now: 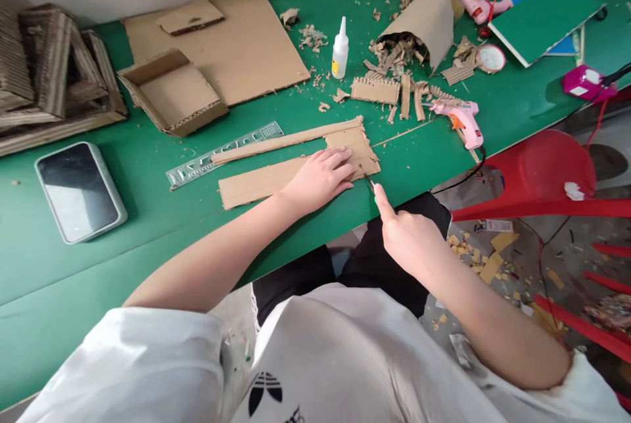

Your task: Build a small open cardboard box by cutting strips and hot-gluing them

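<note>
A cut piece of cardboard lies near the table's front edge, with a long narrow strip along its far side. My left hand rests flat on this cardboard, fingers stretched toward its right end. In my right hand is a utility knife, gripped with the index finger along its top. Its blade tip meets the cardboard's near edge, just right of my left fingers. Most of the knife's handle is hidden inside my hand. Partly under the narrow strip lies a clear plastic ruler.
A phone and an open cardboard box are on the left. Behind stands a glue bottle. Right of the cardboard lie scraps and a pink glue gun with a cord. A red chair stands beside the table.
</note>
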`<state>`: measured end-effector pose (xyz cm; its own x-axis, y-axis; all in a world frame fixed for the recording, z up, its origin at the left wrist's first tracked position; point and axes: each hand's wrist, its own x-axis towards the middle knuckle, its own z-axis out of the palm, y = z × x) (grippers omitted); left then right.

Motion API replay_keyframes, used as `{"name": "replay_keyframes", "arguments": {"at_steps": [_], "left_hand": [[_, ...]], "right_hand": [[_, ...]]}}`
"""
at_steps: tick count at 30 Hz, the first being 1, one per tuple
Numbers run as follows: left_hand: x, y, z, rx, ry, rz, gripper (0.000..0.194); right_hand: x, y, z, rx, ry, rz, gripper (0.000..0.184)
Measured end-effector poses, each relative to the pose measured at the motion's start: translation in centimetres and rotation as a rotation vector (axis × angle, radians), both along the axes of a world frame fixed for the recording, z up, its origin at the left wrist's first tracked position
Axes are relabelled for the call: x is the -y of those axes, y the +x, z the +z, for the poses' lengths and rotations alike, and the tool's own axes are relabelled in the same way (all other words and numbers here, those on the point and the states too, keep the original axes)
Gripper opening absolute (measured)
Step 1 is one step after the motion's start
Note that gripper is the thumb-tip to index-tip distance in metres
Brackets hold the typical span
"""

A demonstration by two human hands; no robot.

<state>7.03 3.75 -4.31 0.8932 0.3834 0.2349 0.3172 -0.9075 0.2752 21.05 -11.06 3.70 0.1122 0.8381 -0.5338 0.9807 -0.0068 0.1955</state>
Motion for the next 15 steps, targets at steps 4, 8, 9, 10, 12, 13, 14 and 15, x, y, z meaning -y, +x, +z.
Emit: {"name": "replay_keyframes", "arguments": {"at_steps": [4, 8, 9, 10, 12, 13, 14, 15], "left_hand": [[0.1, 0.2, 0.0, -0.022, 0.056, -0.004, 0.034], [0.5, 0.7, 0.7, -0.101, 0.166, -0.020, 0.039], [0.6, 0.8, 1.0, -0.133, 0.199, -0.028, 0.037], [0.8, 0.9, 1.3, -0.168, 0.233, -0.039, 0.036], [1.0, 0.8, 2.0, -0.239, 0.283, -0.076, 0.039], [1.0, 0.7, 2.3, -0.265, 0.292, -0.094, 0.041], [1.0, 0.5, 2.6, -0.278, 0.288, -0.109, 0.041], [0.8, 0.2, 2.7, -0.276, 0.275, -0.114, 0.038]], "right_hand": [[0.6, 0.7, 0.4, -0.020, -0.007, -0.006, 0.067], [1.5, 2.3, 0.7, -0.159, 0.099, -0.040, 0.060], [1.7, 2.8, 0.8, -0.211, 0.149, -0.071, 0.059], [1.9, 3.3, 0.9, -0.265, 0.202, -0.118, 0.059], [2.2, 4.4, 1.0, -0.365, 0.299, -0.229, 0.058], [2.4, 4.8, 1.0, -0.406, 0.339, -0.277, 0.058], [2.5, 5.2, 1.0, -0.438, 0.371, -0.316, 0.058], [2.5, 5.5, 0.9, -0.461, 0.395, -0.344, 0.058]]}}
